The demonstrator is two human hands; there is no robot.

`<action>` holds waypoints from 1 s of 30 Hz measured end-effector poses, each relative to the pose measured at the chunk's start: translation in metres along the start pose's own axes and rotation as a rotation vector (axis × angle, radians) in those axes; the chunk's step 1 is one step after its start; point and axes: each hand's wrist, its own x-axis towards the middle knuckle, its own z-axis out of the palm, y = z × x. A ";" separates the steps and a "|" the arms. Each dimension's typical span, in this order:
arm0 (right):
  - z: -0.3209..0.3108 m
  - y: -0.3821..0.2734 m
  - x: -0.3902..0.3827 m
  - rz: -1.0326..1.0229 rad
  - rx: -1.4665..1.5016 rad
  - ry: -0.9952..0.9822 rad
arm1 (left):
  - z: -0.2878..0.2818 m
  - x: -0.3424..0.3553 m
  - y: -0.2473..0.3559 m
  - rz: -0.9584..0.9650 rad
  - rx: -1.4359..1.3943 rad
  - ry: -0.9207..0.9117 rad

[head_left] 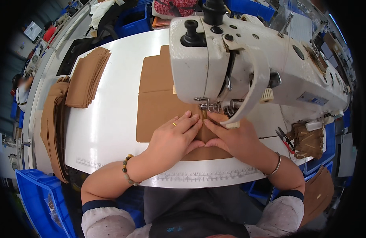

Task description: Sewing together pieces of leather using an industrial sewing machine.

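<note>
A brown fabric piece lies on the white sewing table under the head of a white sewing machine. My left hand rests flat on the fabric with its fingers stretched toward the presser foot. From the other side my right hand presses on the same fabric, fingers extended and partly hidden behind a white curved guard. Between my fingertips a narrow olive-brown strip runs under the foot. Both thumbs lie on the fabric nearer to me, their tips almost meeting.
Stacked brown fabric pieces and a draped pile lie at the left. Red-handled scissors and small brown scraps are at the right. A printed ruler follows the front edge. A blue bin stands lower left.
</note>
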 end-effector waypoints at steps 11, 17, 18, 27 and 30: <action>-0.005 -0.002 0.004 0.042 -0.026 -0.071 | -0.001 0.005 -0.007 0.058 0.134 -0.008; -0.005 0.001 0.007 -0.034 -0.008 0.014 | 0.000 0.006 -0.008 0.055 0.148 -0.004; -0.006 0.002 0.007 -0.043 -0.003 0.019 | 0.001 0.007 -0.008 0.057 0.143 -0.001; -0.012 0.003 0.006 0.168 0.265 -0.026 | 0.003 0.008 -0.010 0.063 0.180 0.027; -0.013 0.012 0.002 0.399 0.633 -0.016 | 0.005 0.005 -0.007 0.051 0.174 0.042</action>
